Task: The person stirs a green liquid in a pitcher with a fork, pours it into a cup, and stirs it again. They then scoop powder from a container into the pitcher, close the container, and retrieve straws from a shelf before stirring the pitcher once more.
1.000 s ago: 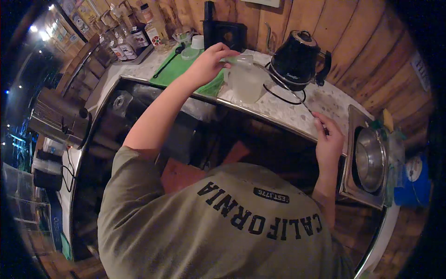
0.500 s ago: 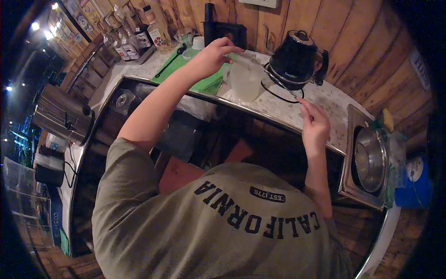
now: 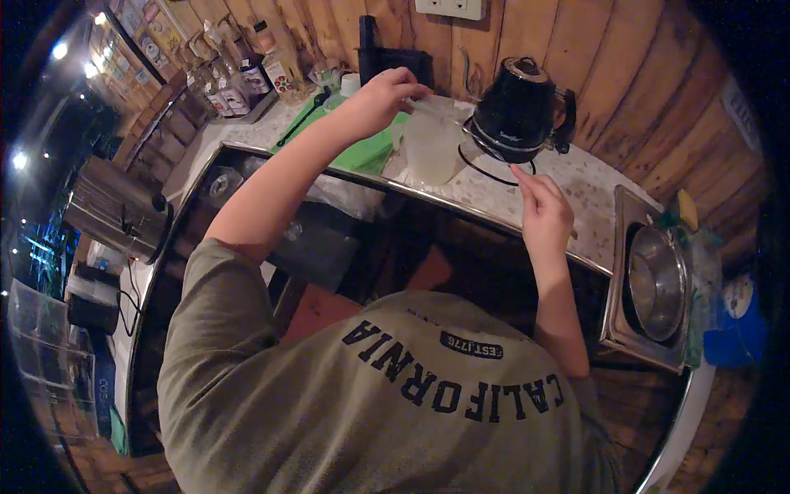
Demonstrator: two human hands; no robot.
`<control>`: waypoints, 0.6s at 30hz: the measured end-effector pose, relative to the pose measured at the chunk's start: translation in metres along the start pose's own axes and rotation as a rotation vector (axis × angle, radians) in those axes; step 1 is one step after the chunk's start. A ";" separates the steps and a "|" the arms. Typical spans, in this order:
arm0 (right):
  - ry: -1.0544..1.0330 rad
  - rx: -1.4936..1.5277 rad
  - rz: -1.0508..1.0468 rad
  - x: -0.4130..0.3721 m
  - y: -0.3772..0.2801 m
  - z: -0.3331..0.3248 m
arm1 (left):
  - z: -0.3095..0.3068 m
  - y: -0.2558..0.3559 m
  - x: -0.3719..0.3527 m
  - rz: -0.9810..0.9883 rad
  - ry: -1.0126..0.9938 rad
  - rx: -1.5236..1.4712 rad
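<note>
My left hand (image 3: 383,97) reaches across the counter and grips the lid at the top of a translucent plastic pitcher (image 3: 429,152). The pitcher stands upright on the speckled counter (image 3: 576,193), beside a green mat (image 3: 362,155). My right hand (image 3: 539,210) hovers just above the counter's front edge, fingers close together and pointing at the black electric kettle (image 3: 517,107) and its cord (image 3: 485,174). Whether the right fingers pinch anything is unclear. My olive shirt fills the bottom of the view.
A steel bowl (image 3: 656,284) sits in a square sink at the right. Several bottles (image 3: 239,82), a black long-handled spoon (image 3: 296,122) and a black appliance (image 3: 395,59) line the back by the wooden wall. A dark recess lies below the counter edge.
My right hand has lifted from the counter edge and moved left and up toward the kettle. My left hand stays on the pitcher's lid.
</note>
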State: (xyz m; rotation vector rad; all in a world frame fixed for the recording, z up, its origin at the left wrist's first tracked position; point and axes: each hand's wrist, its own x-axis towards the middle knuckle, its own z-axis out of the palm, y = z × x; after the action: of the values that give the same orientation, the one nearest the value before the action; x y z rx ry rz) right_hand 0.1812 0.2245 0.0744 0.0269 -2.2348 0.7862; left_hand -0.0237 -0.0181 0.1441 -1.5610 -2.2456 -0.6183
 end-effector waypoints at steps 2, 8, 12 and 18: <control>0.009 -0.048 -0.032 0.000 0.002 -0.001 | -0.001 -0.002 0.001 0.035 -0.013 0.081; 0.056 -0.078 -0.071 0.003 0.007 -0.004 | -0.004 0.008 0.004 0.016 -0.004 -0.047; 0.059 -0.157 -0.156 0.005 0.005 -0.003 | 0.000 -0.005 0.002 0.060 -0.003 0.076; 0.034 -0.155 -0.155 0.009 0.008 -0.014 | -0.001 -0.007 -0.002 0.098 0.008 0.139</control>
State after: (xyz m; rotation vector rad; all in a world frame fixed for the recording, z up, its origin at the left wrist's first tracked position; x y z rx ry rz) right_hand 0.1816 0.2401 0.0837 0.1095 -2.2243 0.5257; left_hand -0.0294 -0.0220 0.1428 -1.5848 -2.1424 -0.4308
